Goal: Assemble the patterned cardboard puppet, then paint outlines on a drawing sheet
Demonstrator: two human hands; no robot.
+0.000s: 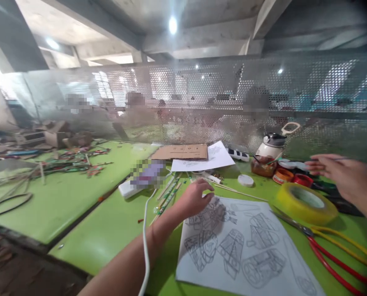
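while lamps (172, 25) glow, a green table (106, 228) bears drawings (231, 248).

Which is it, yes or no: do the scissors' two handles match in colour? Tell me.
No, the scissors have one yellow handle and one red handle.

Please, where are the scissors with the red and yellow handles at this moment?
In the head view, the scissors are at the lower right on the green table, just below the yellow tape roll, beside the right edge of the drawing sheet.

right hand (340, 172): blurred, grip unclear | drawing sheet (243, 242): lower edge partly cropped | scissors (308, 231): cropped below
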